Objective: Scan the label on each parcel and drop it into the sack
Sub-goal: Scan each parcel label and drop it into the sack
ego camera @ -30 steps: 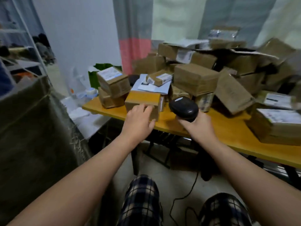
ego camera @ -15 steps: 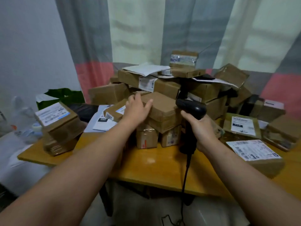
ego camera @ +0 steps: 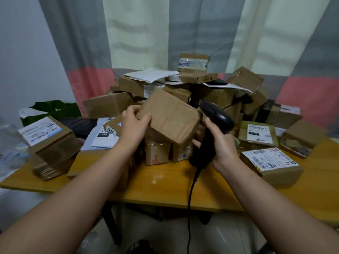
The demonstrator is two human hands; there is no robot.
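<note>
Left hand [ego camera: 132,125] grips tilted parcel [ego camera: 169,116] above pile, label unseen; right hand [ego camera: 220,142] clutches scanner [ego camera: 214,123]. Next, likely: turn label toward scanner.

Open tabletop strip [ego camera: 165,182] up front btwn box stack [ego camera: 53,151] & labelled parcel [ego camera: 271,164]; parcel pile [ego camera: 211,94] behind

It looked like a room in a home used for sorting post. A long fabric curtain in grey, pale green and pink bands [ego camera: 139,33] hung beside a plain white wall [ego camera: 22,61]. A yellow wooden counter [ego camera: 165,186] was heaped with brown cardboard parcels [ego camera: 108,105] bearing white printed shipping labels [ego camera: 258,133], and a black corded handheld barcode scanner [ego camera: 216,116] was in use.
</note>
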